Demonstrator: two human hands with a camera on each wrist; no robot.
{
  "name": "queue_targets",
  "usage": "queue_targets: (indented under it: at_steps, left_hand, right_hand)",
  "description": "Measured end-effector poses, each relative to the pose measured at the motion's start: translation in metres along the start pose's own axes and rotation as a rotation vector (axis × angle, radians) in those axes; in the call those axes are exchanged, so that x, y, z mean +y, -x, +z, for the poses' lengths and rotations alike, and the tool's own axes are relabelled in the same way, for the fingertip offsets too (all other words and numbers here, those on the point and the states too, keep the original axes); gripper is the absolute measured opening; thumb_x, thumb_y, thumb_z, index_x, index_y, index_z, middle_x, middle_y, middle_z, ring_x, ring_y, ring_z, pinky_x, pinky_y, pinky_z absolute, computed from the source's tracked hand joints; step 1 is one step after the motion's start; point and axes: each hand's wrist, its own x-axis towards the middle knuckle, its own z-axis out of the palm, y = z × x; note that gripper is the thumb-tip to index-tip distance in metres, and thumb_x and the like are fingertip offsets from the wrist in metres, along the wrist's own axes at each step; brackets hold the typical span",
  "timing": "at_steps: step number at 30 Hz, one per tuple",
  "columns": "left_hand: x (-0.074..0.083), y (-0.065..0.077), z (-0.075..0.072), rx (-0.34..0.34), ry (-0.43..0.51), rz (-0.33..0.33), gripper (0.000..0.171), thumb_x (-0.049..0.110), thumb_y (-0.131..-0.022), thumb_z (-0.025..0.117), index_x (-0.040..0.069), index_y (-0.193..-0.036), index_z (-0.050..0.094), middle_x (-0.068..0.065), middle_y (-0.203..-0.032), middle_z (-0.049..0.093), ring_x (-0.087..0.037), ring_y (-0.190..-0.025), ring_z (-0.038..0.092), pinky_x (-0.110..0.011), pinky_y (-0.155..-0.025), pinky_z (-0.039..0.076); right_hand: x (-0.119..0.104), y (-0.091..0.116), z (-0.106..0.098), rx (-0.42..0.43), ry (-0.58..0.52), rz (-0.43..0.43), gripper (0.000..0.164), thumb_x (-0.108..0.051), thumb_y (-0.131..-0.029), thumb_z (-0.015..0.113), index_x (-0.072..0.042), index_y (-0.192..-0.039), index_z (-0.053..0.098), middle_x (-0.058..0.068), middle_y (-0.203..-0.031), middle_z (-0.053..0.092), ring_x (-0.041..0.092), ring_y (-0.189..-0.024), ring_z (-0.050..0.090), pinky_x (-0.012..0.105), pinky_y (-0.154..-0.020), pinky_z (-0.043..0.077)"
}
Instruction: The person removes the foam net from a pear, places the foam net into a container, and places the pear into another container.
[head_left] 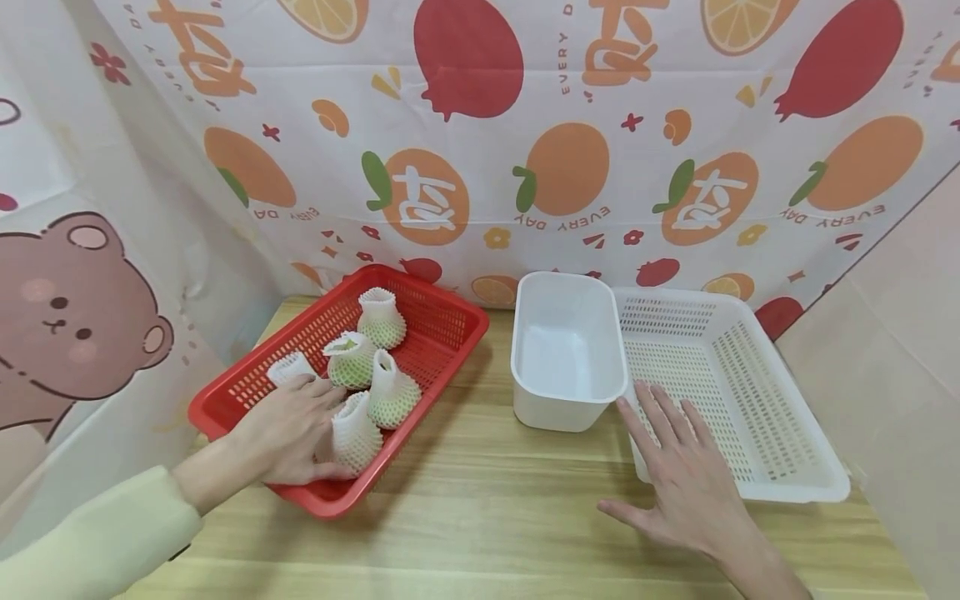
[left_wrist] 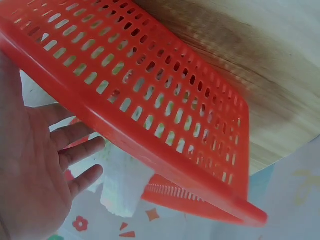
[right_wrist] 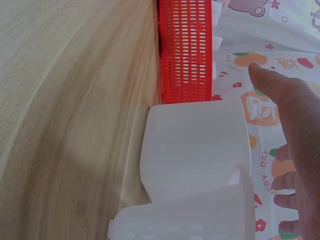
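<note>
In the head view, a red plastic basket (head_left: 450, 354) on the left holds several pale green fruits in white foam nets; their exact kind is hidden by the nets. My left hand (head_left: 288, 429) reaches over the basket's near left side, thumb and fingers spread about the nearest netted fruit (head_left: 357, 435). Whether it touches that fruit I cannot tell. In the left wrist view its fingers (left_wrist: 82, 150) look fairly straight beside the red rim. My right hand (head_left: 686, 471) is spread palm down near the front left corner of a white slotted basket (head_left: 795, 417), holding nothing.
A deep white plastic bin (head_left: 558, 417) stands between the two baskets, against the white basket's left side. Everything stands on a wood-grain table (head_left: 465, 517). A fruit-print cloth (head_left: 487, 192) hangs behind, and a bear-print cloth (head_left: 82, 308) on the left.
</note>
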Motion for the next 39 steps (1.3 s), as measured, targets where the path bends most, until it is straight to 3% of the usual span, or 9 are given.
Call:
queue_targets:
  at_steps: [5, 8, 14, 18, 21, 27, 30, 36, 39]
  left_hand:
    - [0.001, -0.008, 0.004, -0.091, -0.031, 0.032, 0.085, 0.081, -0.067, 0.077, 0.005, -0.104, 0.076, -0.013, -0.120, 0.075, -0.032, -0.114, 0.067, -0.052, -0.101, 0.052]
    - [0.000, -0.010, 0.007, -0.117, -0.047, 0.043, 0.096, 0.082, -0.064, 0.079, 0.002, -0.117, 0.074, -0.013, -0.120, 0.075, -0.032, -0.114, 0.067, -0.052, -0.101, 0.052]
    - [-0.007, -0.011, 0.015, -0.101, -0.043, 0.090, 0.099, 0.082, -0.058, 0.083, 0.004, -0.117, 0.073, -0.012, -0.116, 0.075, -0.031, -0.111, 0.066, -0.051, -0.097, 0.053]
    - [-0.007, -0.014, 0.016, -0.115, -0.002, 0.098, 0.097, 0.079, -0.057, 0.085, 0.005, -0.118, 0.072, -0.011, -0.116, 0.075, -0.031, -0.112, 0.066, -0.052, -0.098, 0.053]
    - [-0.007, -0.016, 0.016, -0.122, 0.037, 0.100, 0.093, 0.075, -0.057, 0.088, 0.008, -0.119, 0.070, -0.009, -0.113, 0.074, -0.030, -0.111, 0.066, -0.054, -0.098, 0.054]
    - [-0.005, -0.022, 0.017, -0.118, 0.071, 0.103, 0.080, 0.065, -0.059, 0.090, 0.012, -0.114, 0.067, -0.005, -0.107, 0.072, -0.028, -0.108, 0.065, -0.051, -0.094, 0.054]
    - [-0.003, -0.024, 0.016, -0.131, 0.072, 0.103, 0.076, 0.060, -0.060, 0.089, 0.011, -0.114, 0.068, -0.006, -0.110, 0.073, -0.029, -0.110, 0.065, -0.051, -0.096, 0.055]
    - [0.000, -0.027, 0.013, -0.211, 0.062, 0.095, 0.085, 0.061, -0.061, 0.089, 0.007, -0.123, 0.067, -0.012, -0.123, 0.074, -0.034, -0.121, 0.065, -0.054, -0.103, 0.053]
    - [0.001, -0.027, 0.011, -0.238, 0.068, 0.085, 0.089, 0.060, -0.062, 0.089, 0.006, -0.129, 0.066, -0.013, -0.128, 0.073, -0.036, -0.125, 0.064, -0.056, -0.106, 0.052]
  right_hand:
    - [-0.001, -0.001, 0.000, -0.008, 0.000, 0.009, 0.119, -0.099, -0.083, 0.029, -0.012, -0.164, 0.037, 0.018, -0.169, 0.040, 0.039, -0.154, 0.039, 0.061, -0.120, 0.032]
    - [-0.001, -0.001, 0.001, -0.016, -0.001, 0.012, 0.119, -0.099, -0.083, 0.028, -0.012, -0.164, 0.036, 0.018, -0.169, 0.039, 0.039, -0.154, 0.039, 0.061, -0.120, 0.032]
    - [0.000, -0.002, 0.002, -0.021, 0.000, 0.006, 0.120, -0.099, -0.083, 0.029, -0.012, -0.164, 0.035, 0.016, -0.172, 0.034, 0.039, -0.155, 0.038, 0.060, -0.121, 0.031]
    - [0.000, -0.002, 0.003, -0.012, 0.001, -0.006, 0.119, -0.099, -0.083, 0.028, -0.013, -0.165, 0.033, 0.017, -0.170, 0.037, 0.038, -0.155, 0.038, 0.056, -0.129, 0.023]
    - [-0.001, -0.003, 0.004, -0.005, 0.002, -0.011, 0.118, -0.099, -0.084, 0.025, -0.013, -0.166, 0.032, 0.018, -0.168, 0.040, 0.038, -0.154, 0.039, 0.048, -0.135, 0.011]
    - [-0.002, -0.003, 0.003, 0.000, -0.007, -0.012, 0.118, -0.098, -0.085, 0.024, -0.012, -0.164, 0.037, 0.019, -0.166, 0.043, 0.039, -0.153, 0.040, 0.036, -0.136, -0.008]
    - [-0.002, -0.003, 0.003, -0.002, -0.007, -0.008, 0.118, -0.098, -0.085, 0.023, -0.011, -0.163, 0.038, 0.019, -0.167, 0.042, 0.039, -0.153, 0.041, 0.035, -0.135, -0.009]
    - [-0.002, -0.001, 0.002, -0.001, -0.007, -0.002, 0.119, -0.099, -0.084, 0.025, -0.011, -0.163, 0.038, 0.019, -0.167, 0.043, 0.039, -0.153, 0.040, 0.035, -0.135, -0.009]
    - [-0.001, 0.000, 0.001, -0.006, 0.002, 0.006, 0.119, -0.099, -0.084, 0.025, -0.011, -0.163, 0.037, 0.019, -0.167, 0.043, 0.039, -0.154, 0.040, 0.041, -0.137, -0.001]
